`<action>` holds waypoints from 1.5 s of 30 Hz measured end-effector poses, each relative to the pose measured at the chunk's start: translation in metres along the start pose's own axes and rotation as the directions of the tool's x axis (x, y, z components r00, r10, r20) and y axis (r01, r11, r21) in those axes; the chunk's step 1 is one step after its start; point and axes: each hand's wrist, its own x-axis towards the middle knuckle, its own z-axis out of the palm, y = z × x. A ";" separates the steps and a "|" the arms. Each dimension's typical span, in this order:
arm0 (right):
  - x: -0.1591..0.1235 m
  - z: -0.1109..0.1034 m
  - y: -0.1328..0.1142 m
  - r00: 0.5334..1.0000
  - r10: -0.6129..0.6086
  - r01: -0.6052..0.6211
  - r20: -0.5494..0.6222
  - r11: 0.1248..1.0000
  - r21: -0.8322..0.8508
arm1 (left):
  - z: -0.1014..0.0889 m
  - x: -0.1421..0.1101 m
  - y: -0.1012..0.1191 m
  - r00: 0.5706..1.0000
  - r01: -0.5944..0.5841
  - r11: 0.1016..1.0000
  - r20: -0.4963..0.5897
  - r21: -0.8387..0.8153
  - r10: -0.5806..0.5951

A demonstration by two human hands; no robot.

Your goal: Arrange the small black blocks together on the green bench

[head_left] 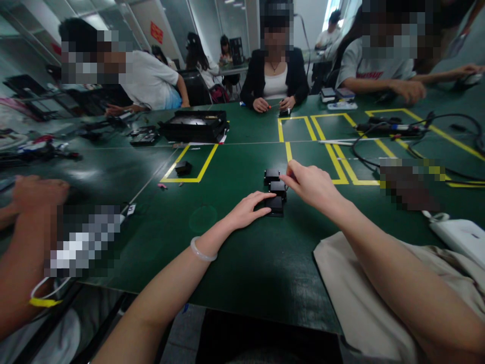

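Three small black box-shaped parts stand in a row on the green table: a far part [272, 175], a middle part [279, 188] and a near part [275, 205]. My left hand [250, 208], with a pale bangle at its wrist, holds the near part at its left side between thumb and fingers. Just right of the far and middle parts is my right hand [311, 183], its thumb and fingertips pinched together. Whatever those fingertips hold is too small to make out. Another black part [183, 168] lies to the left, inside a yellow tape outline.
A black tray-like case [195, 126] sits at the far left. Black cables [413, 146] and a beige cloth bag [352, 273] are at the right, with a white device [460, 235] beyond the bag. Co-workers sit around the table; one forearm [34, 242] rests at left.
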 end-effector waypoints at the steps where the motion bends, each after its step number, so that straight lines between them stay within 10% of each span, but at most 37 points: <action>1: 0.000 0.000 0.000 1.000 -0.005 0.005 0.002 1.000 0.004 | 0.000 0.000 0.000 1.000 -0.001 1.000 0.000 -0.002 0.001; 45: 0.000 -0.006 0.004 0.998 -0.019 0.013 0.066 0.996 0.090 | -0.001 0.001 0.003 1.000 0.028 1.000 0.003 -0.001 -0.028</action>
